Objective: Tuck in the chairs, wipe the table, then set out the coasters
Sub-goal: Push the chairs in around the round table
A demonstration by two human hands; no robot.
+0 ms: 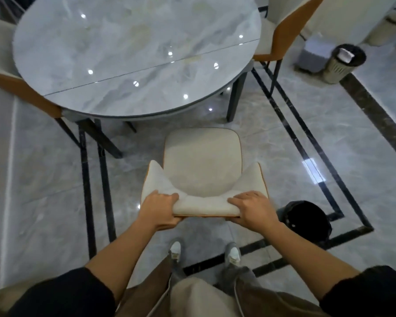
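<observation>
My left hand [162, 209] and right hand [253, 210] each have a tight grip on the backrest top of the cream padded chair with orange trim [201, 161] (fingers curled over the front). It stands near the round grey marble surface [135, 53], its seat outside the rim.

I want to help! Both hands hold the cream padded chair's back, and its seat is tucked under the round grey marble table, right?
No. In the head view the left hand and right hand grip the cream padded chair by its back, but its seat stands clear of the round grey marble table, not under it.
</observation>
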